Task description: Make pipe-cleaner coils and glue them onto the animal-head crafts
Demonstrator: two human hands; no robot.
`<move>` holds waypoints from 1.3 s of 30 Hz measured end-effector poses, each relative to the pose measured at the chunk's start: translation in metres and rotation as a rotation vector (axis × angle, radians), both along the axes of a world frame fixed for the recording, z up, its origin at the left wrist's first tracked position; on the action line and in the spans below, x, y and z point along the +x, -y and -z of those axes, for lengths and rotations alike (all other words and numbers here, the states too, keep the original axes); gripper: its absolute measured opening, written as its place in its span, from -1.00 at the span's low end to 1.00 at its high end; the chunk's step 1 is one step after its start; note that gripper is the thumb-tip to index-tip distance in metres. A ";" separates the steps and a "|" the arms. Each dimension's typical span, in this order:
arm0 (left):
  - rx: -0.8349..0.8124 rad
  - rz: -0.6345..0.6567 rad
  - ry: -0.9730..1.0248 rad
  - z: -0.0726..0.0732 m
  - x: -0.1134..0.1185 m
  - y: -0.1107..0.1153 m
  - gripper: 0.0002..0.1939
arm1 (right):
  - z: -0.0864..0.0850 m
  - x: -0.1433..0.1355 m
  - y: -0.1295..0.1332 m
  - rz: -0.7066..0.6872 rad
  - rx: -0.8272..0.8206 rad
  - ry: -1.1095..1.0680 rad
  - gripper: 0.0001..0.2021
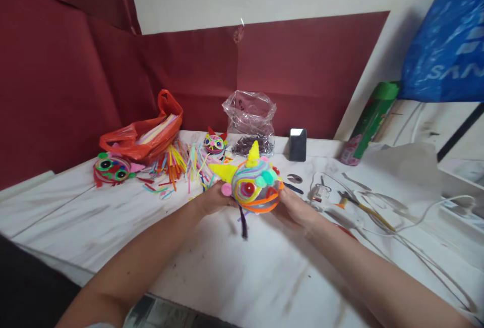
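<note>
A colourful pipe-cleaner animal head (254, 186) is held above the middle of the table between my two hands. It has yellow horn-like points, a red eye ringed in pale colours, teal tufts and an orange mouth edge. My left hand (216, 199) grips its left side beside a pink pompom. On its right side my right hand (290, 205) is closed around the edge; the fingers of both hands are partly hidden behind it. A dark purple tassel (244, 224) hangs below the head.
Left, a red-and-green pipe-cleaner head (113, 167) sits beside a red plastic bag (151, 139). Behind are cut pipe cleaners (174, 161), a smaller head (215, 143), a clear bag (251, 121) and a phone (298, 145). Pliers (368, 210), cables and a green spray can (368, 123) lie right.
</note>
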State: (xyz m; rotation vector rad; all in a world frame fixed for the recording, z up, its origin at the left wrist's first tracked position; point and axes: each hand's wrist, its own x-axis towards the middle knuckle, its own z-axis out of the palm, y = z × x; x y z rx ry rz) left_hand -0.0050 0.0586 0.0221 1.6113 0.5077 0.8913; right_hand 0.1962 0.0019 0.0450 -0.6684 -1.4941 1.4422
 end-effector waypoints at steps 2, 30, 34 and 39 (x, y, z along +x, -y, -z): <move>-0.035 0.055 -0.014 0.000 -0.002 0.000 -0.52 | 0.001 0.002 0.000 -0.005 0.000 0.040 -0.29; -0.169 0.036 0.418 -0.008 -0.006 -0.007 -0.37 | 0.005 -0.005 0.003 0.633 0.236 0.134 -0.64; -0.176 0.036 0.413 -0.005 -0.002 -0.006 -0.36 | -0.001 0.000 0.002 0.621 0.294 0.173 -0.63; -0.133 -0.025 0.446 -0.004 0.003 -0.005 -0.35 | 0.004 0.004 -0.004 0.850 0.411 0.372 -0.64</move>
